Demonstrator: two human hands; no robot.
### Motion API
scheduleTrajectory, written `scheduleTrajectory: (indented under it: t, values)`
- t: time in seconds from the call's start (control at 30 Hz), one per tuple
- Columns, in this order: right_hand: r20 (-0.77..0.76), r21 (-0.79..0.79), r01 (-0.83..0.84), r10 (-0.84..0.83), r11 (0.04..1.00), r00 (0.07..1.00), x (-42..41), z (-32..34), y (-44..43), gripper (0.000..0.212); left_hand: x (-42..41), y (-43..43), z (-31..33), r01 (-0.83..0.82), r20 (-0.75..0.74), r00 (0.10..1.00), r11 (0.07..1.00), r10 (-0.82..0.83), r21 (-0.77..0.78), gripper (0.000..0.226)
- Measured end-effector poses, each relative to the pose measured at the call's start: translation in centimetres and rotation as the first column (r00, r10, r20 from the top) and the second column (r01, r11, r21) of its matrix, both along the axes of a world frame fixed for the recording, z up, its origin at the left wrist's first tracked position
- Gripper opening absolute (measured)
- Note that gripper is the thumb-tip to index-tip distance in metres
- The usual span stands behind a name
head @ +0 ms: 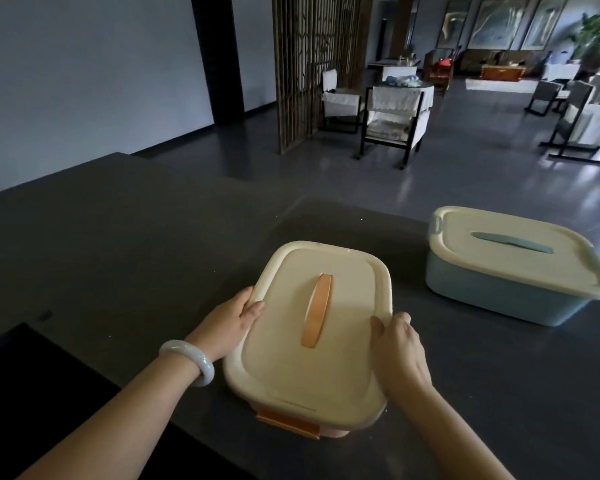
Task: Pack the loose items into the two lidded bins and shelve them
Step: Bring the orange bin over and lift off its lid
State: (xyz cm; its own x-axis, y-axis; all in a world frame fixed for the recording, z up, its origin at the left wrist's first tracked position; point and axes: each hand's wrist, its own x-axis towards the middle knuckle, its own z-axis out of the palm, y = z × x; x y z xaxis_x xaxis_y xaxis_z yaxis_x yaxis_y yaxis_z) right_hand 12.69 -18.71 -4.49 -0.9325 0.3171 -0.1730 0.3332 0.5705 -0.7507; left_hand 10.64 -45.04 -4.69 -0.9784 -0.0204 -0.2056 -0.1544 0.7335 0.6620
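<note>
Dark counter (118, 237); left grip (227, 323) and right grip (399, 351) clasp orange-handled bin (284, 358), long axis pointing away.

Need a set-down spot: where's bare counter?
Widest: dark grey countertop left of and beyond the cream-lidded plastic bin with orange handle. Narrower strip between it and the blue plastic bin with cream lid. Crowded at the first bin's sides, gripped by left hand and right hand.
</note>
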Motion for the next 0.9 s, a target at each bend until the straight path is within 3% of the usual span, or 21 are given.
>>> scheduleTrajectory:
  t: [0.5, 0.9]
  values:
    - [-0.012, 0.085, 0.178, -0.178, 0.98, 0.984, -1.5, 0.9, -14.8, 0.025, -5.7, -14.5, -0.2, 0.169, -0.026, 0.985, 0.985, -0.168, 0.037, 0.057]
    - [-0.003, 0.122, 0.189, -0.19, 0.974, 0.982, -2.6, 0.2, -22.6, 0.026, -5.6, -21.2, -0.8, 0.085, 0.008, 0.996, 0.996, -0.085, 0.033, 0.061]
